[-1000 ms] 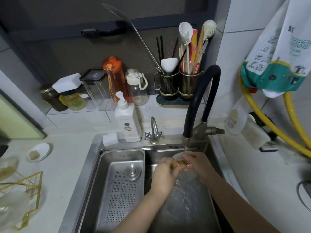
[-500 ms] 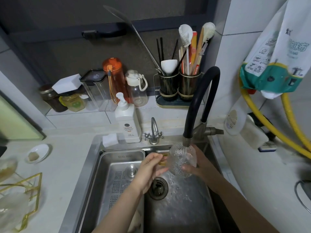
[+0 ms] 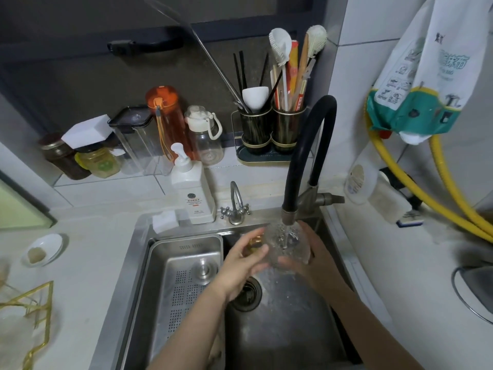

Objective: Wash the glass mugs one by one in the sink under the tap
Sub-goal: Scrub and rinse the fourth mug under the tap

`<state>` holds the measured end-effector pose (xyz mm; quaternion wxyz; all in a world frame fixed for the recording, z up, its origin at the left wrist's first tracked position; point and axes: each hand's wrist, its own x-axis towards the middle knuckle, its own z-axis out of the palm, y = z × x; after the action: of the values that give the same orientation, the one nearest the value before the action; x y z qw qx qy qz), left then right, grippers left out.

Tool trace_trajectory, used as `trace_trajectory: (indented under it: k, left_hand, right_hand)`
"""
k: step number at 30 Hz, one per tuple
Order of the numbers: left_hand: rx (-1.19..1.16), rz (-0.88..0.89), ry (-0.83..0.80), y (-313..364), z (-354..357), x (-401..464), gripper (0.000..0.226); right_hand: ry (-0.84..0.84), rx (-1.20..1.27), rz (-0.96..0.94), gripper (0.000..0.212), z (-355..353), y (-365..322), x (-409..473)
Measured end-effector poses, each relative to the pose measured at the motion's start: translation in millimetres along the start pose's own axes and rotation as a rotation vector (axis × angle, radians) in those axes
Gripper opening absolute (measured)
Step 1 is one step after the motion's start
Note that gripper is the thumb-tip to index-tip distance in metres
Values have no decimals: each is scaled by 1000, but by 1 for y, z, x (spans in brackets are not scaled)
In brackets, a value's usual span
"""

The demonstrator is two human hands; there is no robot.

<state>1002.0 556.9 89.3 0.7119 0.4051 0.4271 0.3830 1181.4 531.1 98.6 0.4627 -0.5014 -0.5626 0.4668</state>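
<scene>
A clear textured glass mug (image 3: pixel 284 244) with a gold handle sits directly under the black tap (image 3: pixel 289 217), and water runs into its open top. My left hand (image 3: pixel 241 265) grips the gold handle on the mug's left side. My right hand (image 3: pixel 310 256) wraps around the mug's right side and bottom. Both hands are over the steel sink (image 3: pixel 288 329), just above the drain (image 3: pixel 246 292).
A perforated steel drain tray (image 3: pixel 184 284) fills the sink's left half. A soap dispenser (image 3: pixel 193 193), small tap (image 3: pixel 236 206) and sponge (image 3: pixel 165 221) line the back rim. A gold rack (image 3: pixel 29 313) and small dish (image 3: pixel 45 249) are on the left counter.
The mug was low in the sink between both hands; it has been lifted up to the tap's mouth and turned upright, water now pouring into it.
</scene>
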Motion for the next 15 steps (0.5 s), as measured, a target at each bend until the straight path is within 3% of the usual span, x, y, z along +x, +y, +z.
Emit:
trace_trajectory:
  k: [4,7,10,15]
  left_hand:
    - [129,11,-46,-13,19,5,61]
    - [104,-3,37,-18,7,-5,46]
    - [92,-7,63,-9,-6,3,42]
    - [267,-3,84,-2,14,14,44]
  right_hand:
    - [58,-43,122,78,-17,6,-15]
    - [-34,-115,148,82,-7,14,-23]
    - [-86,-18,96,68,-1,10,-10]
    - [-35,46,84,53,-16,7,-3]
